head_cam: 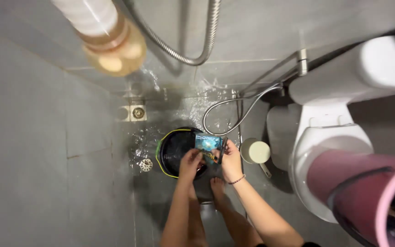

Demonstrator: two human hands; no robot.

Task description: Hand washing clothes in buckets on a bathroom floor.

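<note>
Both hands, left hand (189,161) and right hand (231,161), grip a blue packet (208,142).

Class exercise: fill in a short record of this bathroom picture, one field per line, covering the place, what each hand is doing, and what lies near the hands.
Place: wet tiled bathroom floor
Left hand: grips blue packet at its lower left
Right hand: holds the packet's right side
Below packet: black bucket
Nearby: pale scoop, white toilet, floor drain
Above: metal shower hose
</note>
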